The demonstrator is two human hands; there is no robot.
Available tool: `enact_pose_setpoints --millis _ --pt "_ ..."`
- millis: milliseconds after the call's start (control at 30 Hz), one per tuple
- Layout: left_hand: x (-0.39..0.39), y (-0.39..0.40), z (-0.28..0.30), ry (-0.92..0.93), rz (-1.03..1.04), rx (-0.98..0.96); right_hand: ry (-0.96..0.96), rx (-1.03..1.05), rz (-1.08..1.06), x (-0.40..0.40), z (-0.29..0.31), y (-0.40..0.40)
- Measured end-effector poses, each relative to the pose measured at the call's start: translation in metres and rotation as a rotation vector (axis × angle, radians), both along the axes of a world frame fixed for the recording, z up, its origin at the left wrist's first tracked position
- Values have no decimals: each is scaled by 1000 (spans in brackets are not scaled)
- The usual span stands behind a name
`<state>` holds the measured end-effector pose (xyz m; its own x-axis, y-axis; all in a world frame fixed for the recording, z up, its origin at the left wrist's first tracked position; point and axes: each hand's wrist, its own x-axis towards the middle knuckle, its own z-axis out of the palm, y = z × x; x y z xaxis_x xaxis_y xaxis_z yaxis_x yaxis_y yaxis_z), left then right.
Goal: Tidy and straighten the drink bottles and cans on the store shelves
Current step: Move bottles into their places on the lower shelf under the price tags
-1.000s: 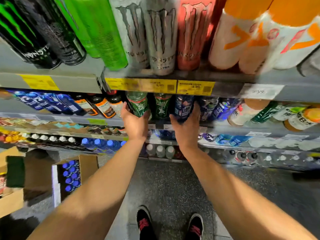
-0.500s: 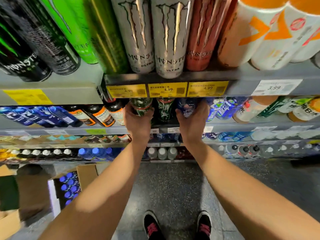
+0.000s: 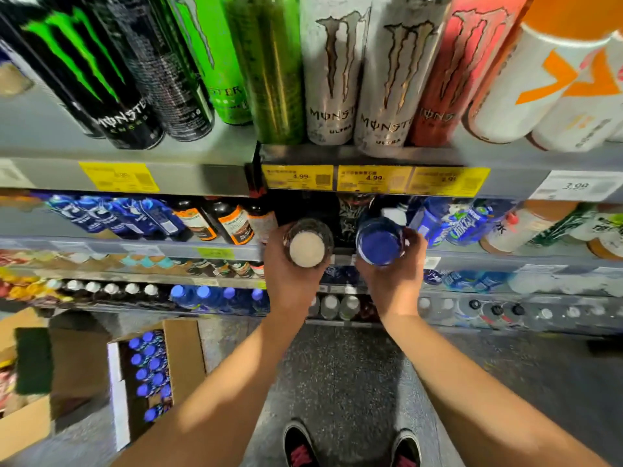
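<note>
Both cans now tipped out, bases showing, labels hidden: left hand grips pale-bottomed can, right hand blue-bottomed can.

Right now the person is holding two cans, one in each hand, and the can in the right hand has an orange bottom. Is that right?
Almost. The head view shows the left hand gripping a can with a pale bottom and the right hand gripping a second can, but that can's bottom is blue, not orange. Both are tipped so their bottoms face the camera, in front of the second shelf.
</note>
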<state>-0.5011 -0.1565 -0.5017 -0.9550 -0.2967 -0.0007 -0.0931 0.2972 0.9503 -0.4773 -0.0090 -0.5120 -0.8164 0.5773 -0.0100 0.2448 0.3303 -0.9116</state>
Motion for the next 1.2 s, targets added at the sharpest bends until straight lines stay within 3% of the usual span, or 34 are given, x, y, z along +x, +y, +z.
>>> enact_pose_setpoints --millis 133,300,767,1000,1100,1200 --pt "17 -22 -5 28 80 24 82 -138 137 19 2 -31" --pt "39 -58 -13 4 77 83 272 10 318 12 -2 -62" --pt "34 -91 0 -31 78 52 -17 136 299 -70 -6 -93" --pt "26 -89 4 -29 14 29 -156 76 270 -87 4 -94" --pt "24 -82 3 -26 5 18 -108 76 258 -75 3 -92" --pt "23 -71 2 -12 -1 43 57 91 109 -50 -5 -81"
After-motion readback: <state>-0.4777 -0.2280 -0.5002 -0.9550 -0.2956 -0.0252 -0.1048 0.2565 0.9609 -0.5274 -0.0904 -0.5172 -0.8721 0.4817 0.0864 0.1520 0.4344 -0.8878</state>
